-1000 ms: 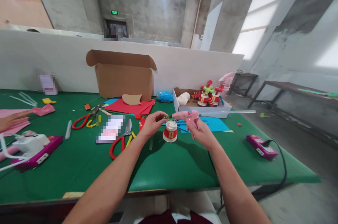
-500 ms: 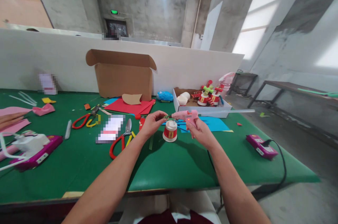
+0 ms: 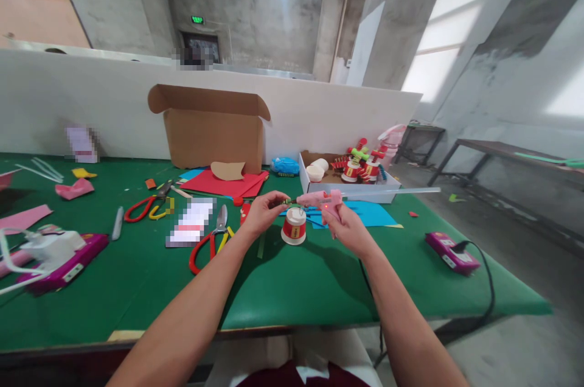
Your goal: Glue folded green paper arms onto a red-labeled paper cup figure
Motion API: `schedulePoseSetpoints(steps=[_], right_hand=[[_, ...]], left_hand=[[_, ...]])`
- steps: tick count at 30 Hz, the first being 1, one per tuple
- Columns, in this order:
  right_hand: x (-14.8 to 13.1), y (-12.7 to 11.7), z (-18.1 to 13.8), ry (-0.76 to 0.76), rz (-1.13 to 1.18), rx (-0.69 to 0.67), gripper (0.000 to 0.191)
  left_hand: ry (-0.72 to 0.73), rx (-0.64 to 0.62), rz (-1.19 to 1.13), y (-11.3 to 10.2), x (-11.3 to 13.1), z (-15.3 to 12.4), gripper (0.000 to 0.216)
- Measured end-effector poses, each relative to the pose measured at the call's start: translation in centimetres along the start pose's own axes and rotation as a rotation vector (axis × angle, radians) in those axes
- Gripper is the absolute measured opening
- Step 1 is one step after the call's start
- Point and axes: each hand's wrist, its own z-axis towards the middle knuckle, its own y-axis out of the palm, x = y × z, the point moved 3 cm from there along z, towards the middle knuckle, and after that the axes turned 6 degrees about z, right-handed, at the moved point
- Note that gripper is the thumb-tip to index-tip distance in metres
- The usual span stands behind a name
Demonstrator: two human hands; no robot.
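My right hand [image 3: 349,227] is wrapped round the grip of a pink hot glue gun [image 3: 322,199] whose red light is on. Its nozzle points left at a small green and dark piece [image 3: 285,202] that my left hand [image 3: 262,212] pinches between thumb and fingers. Just below both stands an upside-down red and white paper cup [image 3: 294,226] on the green table [image 3: 292,283]. A clear glue stick [image 3: 392,191] sticks out of the back of the gun to the right.
Red-handled scissors [image 3: 206,247] and a second pair [image 3: 146,207] lie to the left. Behind are an open cardboard box [image 3: 212,131], red paper [image 3: 223,183], blue paper [image 3: 369,213], and a white tray [image 3: 347,183] holding finished cup toys. Magenta power strips [image 3: 451,252] [image 3: 64,265] sit at both sides.
My hands hold almost still. At the far left another person's hand and the pink sheet under it have drawn back out of view.
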Motion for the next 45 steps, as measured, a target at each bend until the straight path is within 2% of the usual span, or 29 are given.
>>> schedulePoseSetpoints(steps=[10, 15, 20, 29, 36, 40, 45], right_hand=[[0.4, 0.0, 0.0, 0.068, 0.049, 0.019, 0.04], [0.7, 0.0, 0.2, 0.056, 0.187, 0.03, 0.046], [0.9, 0.5, 0.1, 0.108, 0.329, 0.016, 0.048], [0.7, -0.1, 0.1, 0.158, 0.565, 0.037, 0.047], [1.2, -0.9, -0.6, 0.224, 0.56, -0.015, 0.04], [2.4, -2.2, -1.2, 0.279, 0.506, -0.032, 0.037], [5.3, -6.2, -3.4, 0.443, 0.312, 0.014, 0.038]], left_hand=[[-0.038, -0.007, -0.033, 0.0, 0.0, 0.0, 0.026], [-0.095, 0.005, -0.168, 0.1, -0.1, 0.0, 0.031], [-0.152, -0.009, -0.277, 0.1, 0.0, 0.0, 0.035], [-0.224, -0.014, -0.499, 0.0, 0.1, -0.3, 0.032], [-0.23, -0.018, -0.667, -0.2, 0.8, -0.5, 0.035], [-0.22, 0.004, -0.73, -0.6, 1.2, -0.6, 0.034], [-0.216, -0.024, -0.685, -1.0, 1.2, -0.5, 0.031]])
